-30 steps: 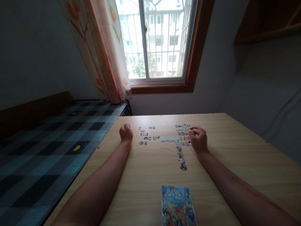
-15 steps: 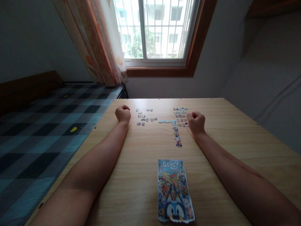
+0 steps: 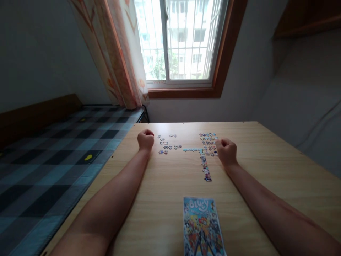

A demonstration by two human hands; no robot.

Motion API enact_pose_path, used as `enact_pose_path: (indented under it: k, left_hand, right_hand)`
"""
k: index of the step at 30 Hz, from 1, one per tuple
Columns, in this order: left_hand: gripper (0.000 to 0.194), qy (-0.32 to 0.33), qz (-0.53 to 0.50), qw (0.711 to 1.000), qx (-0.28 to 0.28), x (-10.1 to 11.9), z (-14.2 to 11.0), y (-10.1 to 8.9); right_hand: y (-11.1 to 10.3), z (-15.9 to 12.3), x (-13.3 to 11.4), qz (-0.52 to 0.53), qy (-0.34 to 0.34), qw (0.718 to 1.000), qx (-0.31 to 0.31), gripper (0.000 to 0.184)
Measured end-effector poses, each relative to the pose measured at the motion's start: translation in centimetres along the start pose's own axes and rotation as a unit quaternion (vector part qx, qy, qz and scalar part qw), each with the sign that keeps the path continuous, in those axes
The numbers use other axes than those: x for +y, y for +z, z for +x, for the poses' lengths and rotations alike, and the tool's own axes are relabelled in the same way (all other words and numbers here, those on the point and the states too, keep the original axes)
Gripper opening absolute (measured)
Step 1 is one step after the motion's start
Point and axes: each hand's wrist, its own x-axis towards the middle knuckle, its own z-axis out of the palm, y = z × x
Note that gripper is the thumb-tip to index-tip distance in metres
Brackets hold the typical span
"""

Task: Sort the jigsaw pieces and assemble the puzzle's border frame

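My left hand rests on the wooden table as a fist, just left of several loose jigsaw pieces. My right hand, also a fist, lies beside rows of loose jigsaw pieces and hides part of their right side. No object shows in either fist. Between my hands, joined jigsaw pieces form a corner: one strip runs left and another runs toward me. Nearer to me lies a printed Bluey picture sheet, its lower end cut off by the frame.
The wooden table reaches toward the wall under a barred window. To the left stands a bed with a checked cover. A flowered curtain hangs beside the window, and a wooden shelf juts out at upper right.
The camera has tilted up slightly, so everything sits lower in view and the picture sheet's bottom is out of frame. Both fists keep their places on the table.
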Motion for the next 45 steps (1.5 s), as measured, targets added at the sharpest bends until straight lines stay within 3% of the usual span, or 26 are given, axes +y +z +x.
enact_pose_path:
  k: [6,30,45]
  left_hand:
    - [0.018,-0.023,0.004,1.0,-0.013,0.2,0.0,0.0]
    - [0.011,-0.001,-0.008,1.0,-0.015,0.3,-0.5,-0.3]
    - [0.013,0.007,-0.004,1.0,0.021,0.8,-1.0,-0.3]
  right_hand:
    - [0.3,-0.1,0.1,-0.004,-0.009,1.0,-0.009,0.037]
    - [0.6,-0.2,0.1,0.007,-0.017,0.999,-0.03,0.04]
    - [0.5,-0.2,-0.3,-0.006,-0.028,0.999,-0.03,0.04]
